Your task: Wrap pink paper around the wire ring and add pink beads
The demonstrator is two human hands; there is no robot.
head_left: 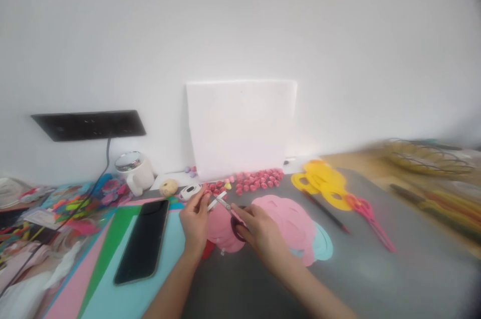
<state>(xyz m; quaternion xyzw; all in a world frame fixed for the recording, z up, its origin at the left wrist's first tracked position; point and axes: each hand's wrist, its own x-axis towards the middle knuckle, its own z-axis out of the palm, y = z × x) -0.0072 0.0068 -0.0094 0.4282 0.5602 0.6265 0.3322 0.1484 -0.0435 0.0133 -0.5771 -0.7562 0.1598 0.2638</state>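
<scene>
"What's nearest?"
"In the lower centre, the right hand (260, 229), closed around dark-handled scissors (237, 229); the left hand (194, 216), just left, pinches a white strip (217, 202) by the blades, below the frame's middle."
"Behind them?"
"Small pink pieces (259, 181), clustered just below the frame's centre."
"Farthest?"
"A white board (242, 128), upright against the wall (240, 18), mid-frame."

Under your black phone (143, 243) lie a pale blue sheet (173, 239), a green sheet (102, 249) and a pink sheet (75, 276); beyond it, a white mug (141, 176). Right of the phone are your dark-handled scissors (225, 204), a white strip (214, 204), pink cut-outs (281, 219), red-pink pieces (259, 180), yellow cut-outs (325, 179) and pink scissors (372, 219) on a grey mat (376, 279).
</scene>
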